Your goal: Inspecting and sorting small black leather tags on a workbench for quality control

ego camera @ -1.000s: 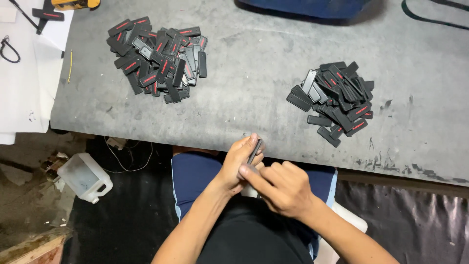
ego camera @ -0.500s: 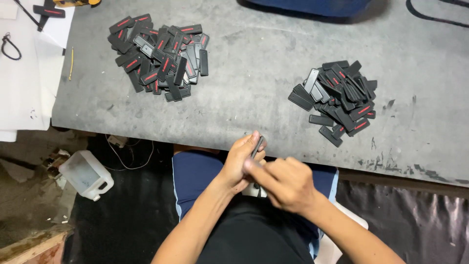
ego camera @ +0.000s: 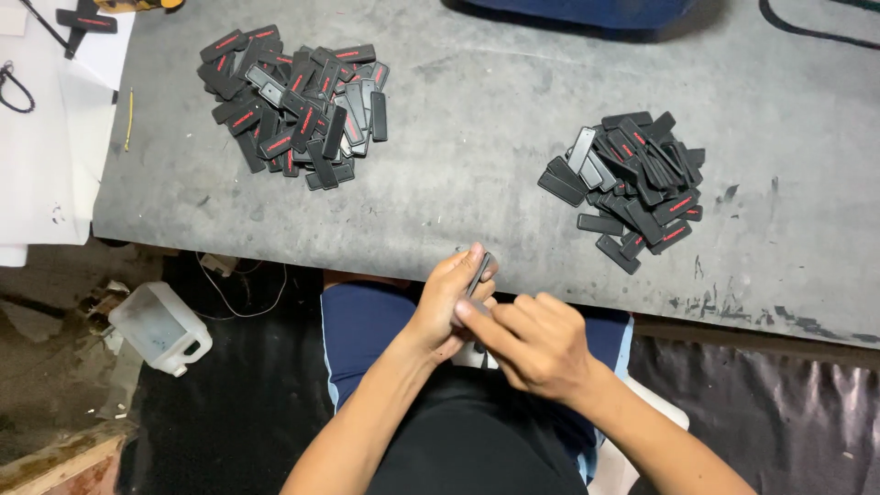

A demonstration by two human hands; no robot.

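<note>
Both hands meet just off the near edge of the grey, scuffed work table (ego camera: pixel 477 137), over the person's lap: left hand (ego camera: pixel 447 302) has fingers curled round a small flat black oblong plastic piece (ego camera: pixel 478 273), held upright & edge-on w/ its top poking past the fingertips, while right hand (ego camera: pixel 536 341) is loosely clenched, its index finger (ego camera: pixel 484 323) pressed vs. the piece's lower end. 2 heaps of like black tags w/ red stripes lie on the table, 1 pile (ego camera: pixel 295 101) nr the far left corner, the other pile (ego camera: pixel 632 183) toward the right, well apart. A translucent plastic jug (ego camera: pixel 160 327) sits on the floor, left of the lap.
</note>
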